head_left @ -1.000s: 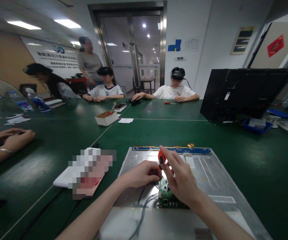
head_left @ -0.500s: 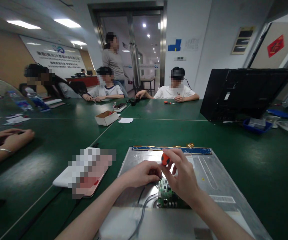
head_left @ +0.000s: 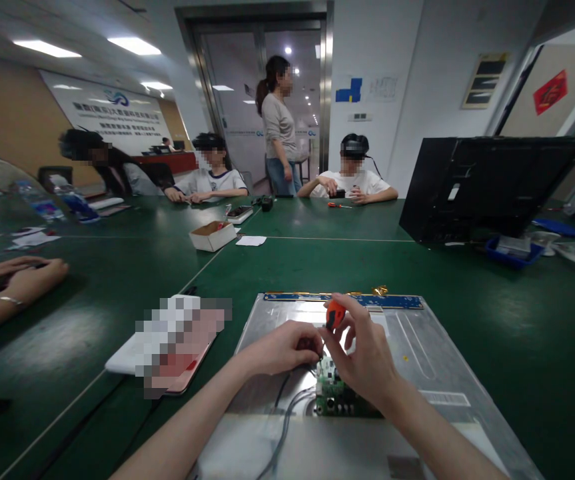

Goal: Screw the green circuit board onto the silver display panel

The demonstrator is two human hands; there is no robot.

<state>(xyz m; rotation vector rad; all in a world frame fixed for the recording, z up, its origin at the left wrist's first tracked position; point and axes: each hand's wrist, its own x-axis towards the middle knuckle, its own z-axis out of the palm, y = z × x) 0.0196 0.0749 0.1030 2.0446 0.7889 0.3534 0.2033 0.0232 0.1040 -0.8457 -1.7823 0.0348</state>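
My right hand (head_left: 370, 350) grips the orange and black handle of a screwdriver (head_left: 336, 315), held upright between thumb and fingers. Its shaft runs down toward the upper edge of a green circuit board (head_left: 333, 392); the tip is hidden. Close by on the left, my left hand (head_left: 287, 348) is closed, its fingertips pinched together beside the shaft at the board's corner. What they hold, if anything, cannot be made out. Under both hands lies a flat silver display panel (head_left: 417, 360), with a blue circuit strip (head_left: 392, 302) along its far edge. A grey cable (head_left: 284, 433) curves away from the board.
Left of the panel lie a white object and a pink phone-like object (head_left: 202, 353), partly blurred. Further off are a small white box (head_left: 212, 237), a black monitor (head_left: 482, 187) and a blue tray (head_left: 514, 252). Co-workers sit around the green table (head_left: 347, 267); another person's hands (head_left: 32, 280) rest at left.
The screwdriver handle has turned and shifted slightly right in my right hand; my left hand stays put. Across the table, a standing person has moved right and a seated co-worker has lifted a black object.
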